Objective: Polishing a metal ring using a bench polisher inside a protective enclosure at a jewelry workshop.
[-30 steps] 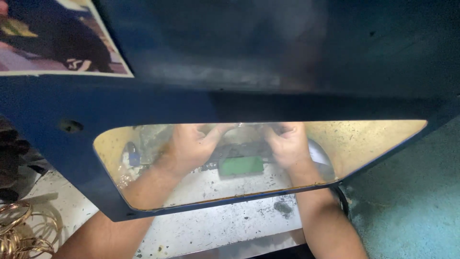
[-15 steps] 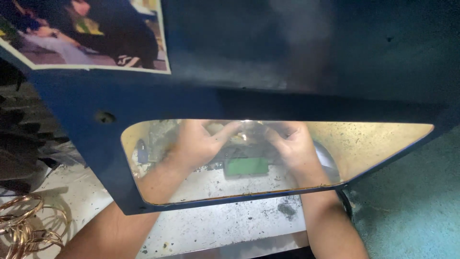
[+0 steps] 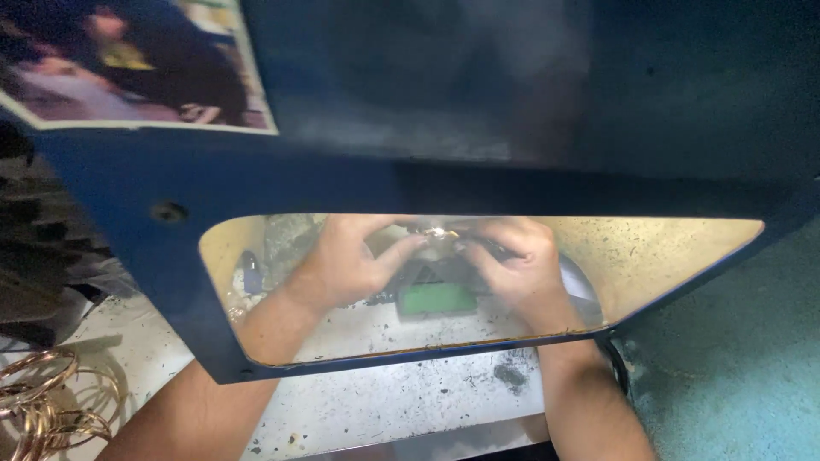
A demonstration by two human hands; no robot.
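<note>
A dark blue metal guard [image 3: 530, 94] fills the upper view from nine o'clock round to three o'clock, with a scratched, yellowish transparent window [image 3: 675, 248] cut into its lower part. A printed photograph [image 3: 128, 68] is stuck on the guard at about ten o'clock. Below the guard, a white, speckled work surface [image 3: 384, 401] spreads toward six o'clock, and a teal floor or wall patch [image 3: 735, 367] lies at four o'clock. A pile of brass-coloured rings [image 3: 38, 401] sits at eight o'clock on the surface's edge.

Both forearms pass under the guard, and the hands show through the window at the centre. The left hand [image 3: 346, 260] curls its fingers inward, thumb stretched toward the middle. The right hand [image 3: 512, 260] is likewise curled, fingers bent toward the left hand. Between the fingertips of both hands, at twelve o'clock from the wrists, sits a small bright metal piece [image 3: 437, 232], pinched from either side; its exact shape is too blurred to tell. Just beneath the hands, at six o'clock from the piece, lies a green rectangular block [image 3: 437, 299]. A small blue object [image 3: 250, 271] stands at nine o'clock from the left hand, near the window's edge.
</note>
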